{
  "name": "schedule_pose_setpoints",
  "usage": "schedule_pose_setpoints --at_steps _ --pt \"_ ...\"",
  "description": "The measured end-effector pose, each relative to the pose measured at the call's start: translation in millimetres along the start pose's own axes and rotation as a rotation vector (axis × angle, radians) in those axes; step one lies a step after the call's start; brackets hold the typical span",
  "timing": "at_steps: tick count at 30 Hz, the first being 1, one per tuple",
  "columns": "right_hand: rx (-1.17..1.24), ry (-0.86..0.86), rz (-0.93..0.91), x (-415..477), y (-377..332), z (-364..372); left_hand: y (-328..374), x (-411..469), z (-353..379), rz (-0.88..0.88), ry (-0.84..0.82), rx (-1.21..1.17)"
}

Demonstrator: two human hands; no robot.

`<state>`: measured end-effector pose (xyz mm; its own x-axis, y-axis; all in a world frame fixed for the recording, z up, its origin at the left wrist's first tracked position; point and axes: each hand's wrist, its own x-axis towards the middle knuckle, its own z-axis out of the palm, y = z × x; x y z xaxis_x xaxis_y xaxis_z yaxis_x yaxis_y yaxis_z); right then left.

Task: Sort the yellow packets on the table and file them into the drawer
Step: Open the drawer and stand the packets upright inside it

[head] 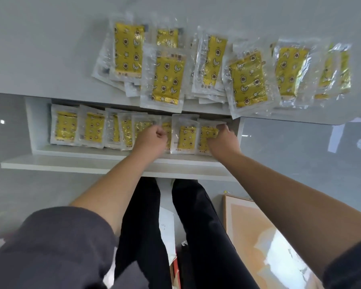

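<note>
Several yellow packets in clear wrappers [168, 80] lie in overlapping piles on the white table [50, 59]. Below its edge the white drawer [35, 122] stands pulled out, with a row of yellow packets [65, 128] standing in it. Both hands are inside the drawer. My left hand [152, 138] is closed on the top of a packet near the middle of the row. My right hand [222, 140] pinches the rightmost packet [206, 136] at its upper corner. A packet [187, 136] stands between the two hands.
The drawer's front panel [71, 163] juts toward me below the hands. My legs in black trousers [196, 226] stand on the grey floor. A cardboard box [248, 226] sits on the floor at the right.
</note>
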<state>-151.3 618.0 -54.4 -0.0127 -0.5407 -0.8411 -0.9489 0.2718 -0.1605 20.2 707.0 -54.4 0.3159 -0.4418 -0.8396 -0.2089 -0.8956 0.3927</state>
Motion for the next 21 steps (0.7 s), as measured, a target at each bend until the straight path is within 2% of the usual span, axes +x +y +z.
schedule_pose_setpoints --at_steps 8,12,17,21 --pt "-0.026 -0.138 -0.152 -61.1 -88.3 -2.5 15.3 -39.0 -86.6 0.029 0.079 -0.076" --pt "0.012 -0.164 -0.144 -77.5 -130.8 -5.1 31.1 -37.3 -122.2 0.072 0.141 -0.018" --pt "0.141 -0.056 -0.115 -77.0 -172.7 -10.9 60.3 -9.2 -153.2 0.115 0.353 0.055" --pt "0.257 0.051 -0.106 -64.5 -195.0 -17.0 78.9 20.2 -164.7 0.045 0.347 0.052"
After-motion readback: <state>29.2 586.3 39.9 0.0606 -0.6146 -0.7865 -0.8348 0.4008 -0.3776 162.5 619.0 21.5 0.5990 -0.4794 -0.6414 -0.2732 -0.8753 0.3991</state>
